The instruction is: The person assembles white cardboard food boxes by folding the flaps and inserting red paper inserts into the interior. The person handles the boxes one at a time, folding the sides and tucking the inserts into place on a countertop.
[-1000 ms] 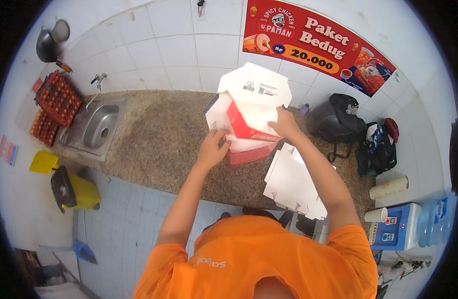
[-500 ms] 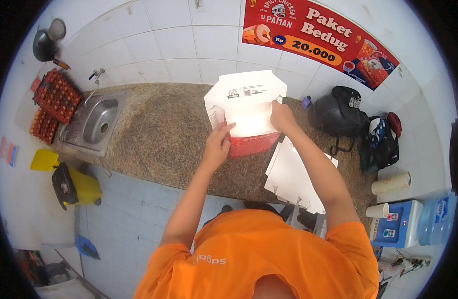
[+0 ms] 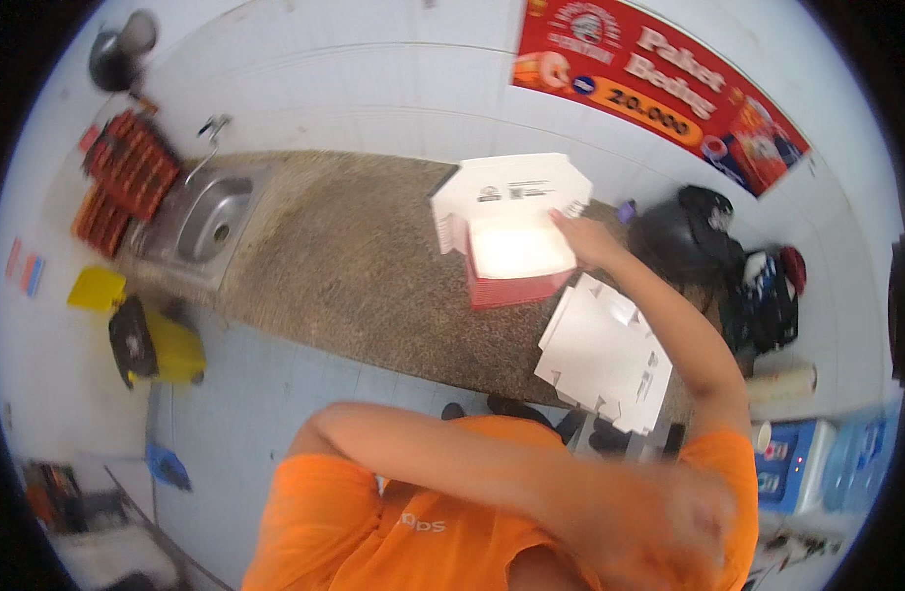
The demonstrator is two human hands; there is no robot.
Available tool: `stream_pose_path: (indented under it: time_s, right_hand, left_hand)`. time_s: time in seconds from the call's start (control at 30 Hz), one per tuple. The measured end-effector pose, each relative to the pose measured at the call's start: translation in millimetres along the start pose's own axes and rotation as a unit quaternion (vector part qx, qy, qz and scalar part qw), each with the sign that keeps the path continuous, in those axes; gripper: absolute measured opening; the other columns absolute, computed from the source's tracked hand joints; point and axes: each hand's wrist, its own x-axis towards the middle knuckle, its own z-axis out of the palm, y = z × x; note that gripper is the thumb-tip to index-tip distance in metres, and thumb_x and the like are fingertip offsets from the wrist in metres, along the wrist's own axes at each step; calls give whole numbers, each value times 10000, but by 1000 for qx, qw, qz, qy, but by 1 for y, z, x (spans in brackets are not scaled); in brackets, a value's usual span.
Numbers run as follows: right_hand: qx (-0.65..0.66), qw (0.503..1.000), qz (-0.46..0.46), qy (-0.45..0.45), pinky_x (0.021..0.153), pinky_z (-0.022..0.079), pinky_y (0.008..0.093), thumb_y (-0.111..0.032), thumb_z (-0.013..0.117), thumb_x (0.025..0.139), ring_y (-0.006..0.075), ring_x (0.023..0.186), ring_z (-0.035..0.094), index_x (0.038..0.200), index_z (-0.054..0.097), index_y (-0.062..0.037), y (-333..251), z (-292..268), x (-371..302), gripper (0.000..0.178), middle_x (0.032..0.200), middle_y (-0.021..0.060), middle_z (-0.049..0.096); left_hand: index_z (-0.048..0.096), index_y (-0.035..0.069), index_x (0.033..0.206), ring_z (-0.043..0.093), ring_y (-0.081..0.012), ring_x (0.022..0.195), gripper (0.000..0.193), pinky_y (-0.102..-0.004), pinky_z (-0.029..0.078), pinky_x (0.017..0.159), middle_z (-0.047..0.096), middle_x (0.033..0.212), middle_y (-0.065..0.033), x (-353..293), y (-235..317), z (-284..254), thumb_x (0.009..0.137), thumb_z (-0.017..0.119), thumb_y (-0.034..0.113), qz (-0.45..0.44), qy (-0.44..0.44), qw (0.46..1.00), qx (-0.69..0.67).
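Note:
A white cardboard food box (image 3: 521, 246) with its lid (image 3: 511, 187) raised sits on top of a red-sided stack (image 3: 511, 292), perhaps of nested boxes, on the counter. My right hand (image 3: 585, 243) is at the box's right side, fingers closed on the edge near the lid. My left hand (image 3: 684, 522) is away from the box, across my body beside my right upper arm. It is smeared by motion, so its fingers cannot be made out. Flat, unfolded white box blanks (image 3: 610, 355) lie to the right, below my right forearm.
The speckled stone counter (image 3: 354, 246) runs left to a steel sink (image 3: 201, 231), with red egg trays (image 3: 132, 167) beside it. A black helmet (image 3: 669, 231) and bags (image 3: 763, 300) stand at the right. A water dispenser (image 3: 787, 463) and a yellow bin (image 3: 167, 340) stand off the counter.
My left hand has left the box's left side and swung down and right across my body. My right hand remains at the box's right edge. The whole view has shifted slightly.

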Motion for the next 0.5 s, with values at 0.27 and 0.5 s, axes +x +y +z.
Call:
stream_pose_path:
  time_s: [0.27, 0.5]
  right_hand:
    - [-244, 942, -121, -195, 804, 573, 442, -543, 729, 973, 349, 866, 738, 1034, 729, 3, 64, -62, -57, 550, 987, 195, 755]
    - [-160, 949, -224, -151, 1060, 516, 530, -719, 908, 675, 436, 1342, 560, 1497, 506, -36, 204, 97, -115, 1143, 1449, 273, 557]
  left_hand:
    - [660, 58, 1149, 748, -273, 896, 250, -403, 593, 811, 745, 981, -135, 42, 4, 39, 1017, 661, 271, -147, -205, 960, -123]
    - [642, 63, 1103, 774, -260, 866, 162, -369, 583, 747, 748, 877, -92, -45, 1, -56, 1023, 654, 204, -325, -138, 917, -185]
